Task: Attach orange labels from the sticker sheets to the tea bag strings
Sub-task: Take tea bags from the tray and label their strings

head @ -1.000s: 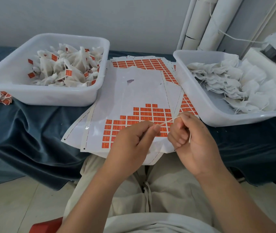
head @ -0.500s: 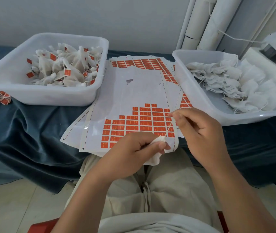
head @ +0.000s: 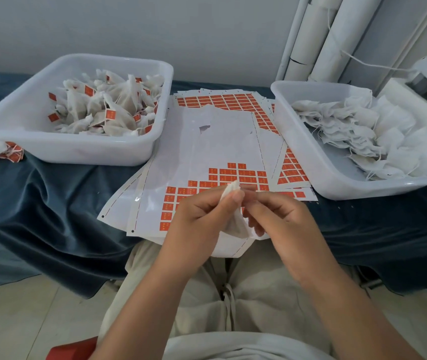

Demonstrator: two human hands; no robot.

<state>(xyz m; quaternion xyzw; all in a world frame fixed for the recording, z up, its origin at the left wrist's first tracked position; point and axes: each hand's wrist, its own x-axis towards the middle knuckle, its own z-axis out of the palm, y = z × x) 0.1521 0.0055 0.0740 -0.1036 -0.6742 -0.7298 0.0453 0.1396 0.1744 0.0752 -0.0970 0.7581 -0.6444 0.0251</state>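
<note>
Your left hand (head: pixel 196 216) pinches a white tea bag (head: pixel 234 224) above the sticker sheets (head: pixel 207 141). Your right hand (head: pixel 277 219) curls against it; whether it grips anything, I cannot tell.

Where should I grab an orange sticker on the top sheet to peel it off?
Probably take a sticker on the stepped top row of the top sheet. Come from the bare white side above it: no neighbours sit there, so a fingernail can lift that free corner.

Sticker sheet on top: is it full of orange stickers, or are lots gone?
Partly used. The sheet is bare white across its upper part; orange labels sit only in stepped rows at its near end.
</note>
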